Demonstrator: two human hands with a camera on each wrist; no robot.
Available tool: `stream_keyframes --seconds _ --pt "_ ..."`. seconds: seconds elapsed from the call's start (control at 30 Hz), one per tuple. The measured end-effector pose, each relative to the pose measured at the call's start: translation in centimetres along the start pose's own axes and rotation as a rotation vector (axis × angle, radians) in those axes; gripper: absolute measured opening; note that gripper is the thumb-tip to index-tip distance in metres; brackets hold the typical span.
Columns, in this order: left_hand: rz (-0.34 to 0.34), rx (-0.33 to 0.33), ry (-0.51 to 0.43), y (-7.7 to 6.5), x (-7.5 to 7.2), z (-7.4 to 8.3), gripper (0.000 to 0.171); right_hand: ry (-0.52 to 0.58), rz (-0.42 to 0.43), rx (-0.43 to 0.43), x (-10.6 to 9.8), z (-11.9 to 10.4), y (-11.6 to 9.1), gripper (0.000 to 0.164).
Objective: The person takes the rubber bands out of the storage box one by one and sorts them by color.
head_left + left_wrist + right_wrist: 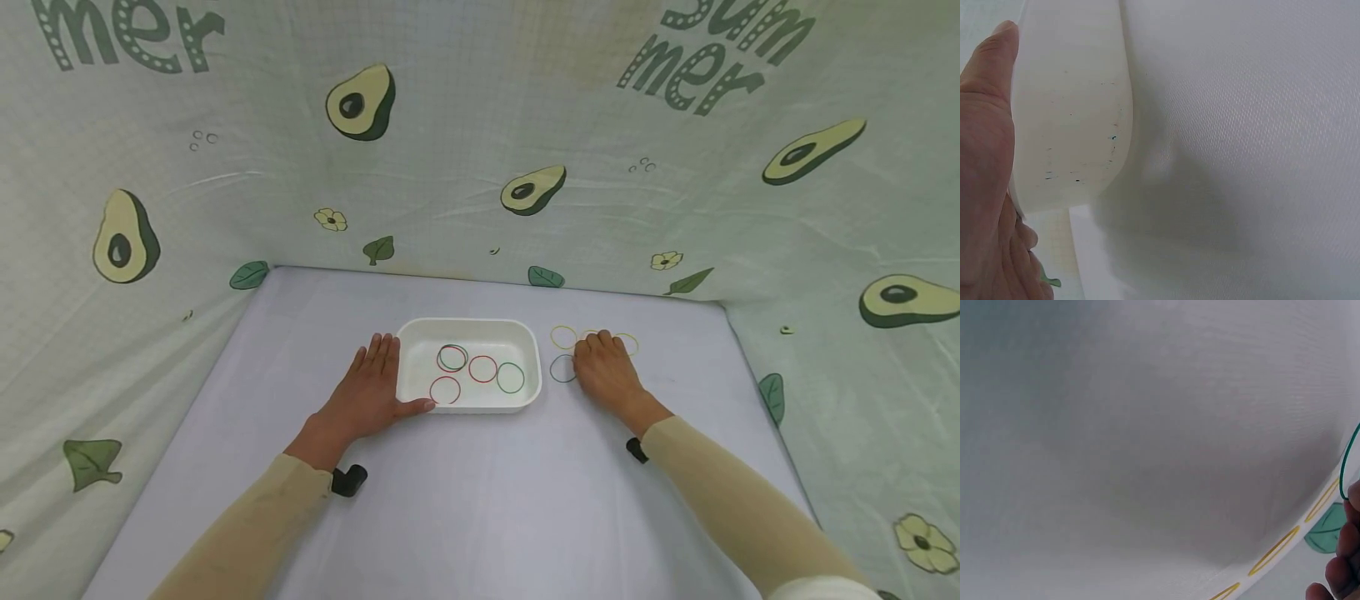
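I've got the right hand (609, 373) pinching one thin green ring (1342, 470), plain and round, right of the white tray (517, 340). Left hand (366, 387) flat-fingered against tray's left end. Yellow rings (552, 337) lie on the worktop (465, 500) nearby.

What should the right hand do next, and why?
I'd probably move the green ring towards the white tray: the right hand pinches that ring, the left hand touches the tray, and other rings lie inside.
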State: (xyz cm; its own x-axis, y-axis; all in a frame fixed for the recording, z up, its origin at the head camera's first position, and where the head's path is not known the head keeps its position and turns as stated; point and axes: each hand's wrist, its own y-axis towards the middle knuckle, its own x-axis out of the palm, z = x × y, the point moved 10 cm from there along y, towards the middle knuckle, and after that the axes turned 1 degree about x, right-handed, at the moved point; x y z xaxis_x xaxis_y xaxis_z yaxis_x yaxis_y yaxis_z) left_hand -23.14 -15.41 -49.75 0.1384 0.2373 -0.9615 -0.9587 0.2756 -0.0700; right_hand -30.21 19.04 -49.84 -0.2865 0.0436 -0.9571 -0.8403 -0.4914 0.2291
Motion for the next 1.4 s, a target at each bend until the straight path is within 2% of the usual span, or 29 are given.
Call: stream_keyframes --seconds 0.37,0.67,0.83,1.0,1.2,1.4 --pt "-0.013 -0.009 -0.002 0.1 0.1 -0.2 0.128 0.013 0.085 0.004 -1.2 -0.2 0.6 0.023" --pt "-0.026 -0.013 -0.013 0.1 0.0 -0.2 0.130 0.003 0.157 -0.023 -4.5 -2.3 4.0 0.018" --pt "-0.016 -0.006 -0.004 0.2 -0.3 -0.2 0.131 0.003 0.175 -0.060 -6.2 -5.2 6.4 0.018" --pt "-0.019 -0.011 0.002 0.2 -0.2 -0.3 0.133 0.003 0.173 -0.148 -6.8 -9.3 7.9 0.020" --pt "-0.007 -0.011 0.010 0.2 -0.3 -0.2 0.134 0.029 0.175 -0.286 -6.4 -14.1 8.6 0.017" --pt "-0.013 -0.013 0.028 0.3 -0.2 -0.2 0.134 0.076 0.099 -0.391 -4.6 -16.9 8.7 0.014"
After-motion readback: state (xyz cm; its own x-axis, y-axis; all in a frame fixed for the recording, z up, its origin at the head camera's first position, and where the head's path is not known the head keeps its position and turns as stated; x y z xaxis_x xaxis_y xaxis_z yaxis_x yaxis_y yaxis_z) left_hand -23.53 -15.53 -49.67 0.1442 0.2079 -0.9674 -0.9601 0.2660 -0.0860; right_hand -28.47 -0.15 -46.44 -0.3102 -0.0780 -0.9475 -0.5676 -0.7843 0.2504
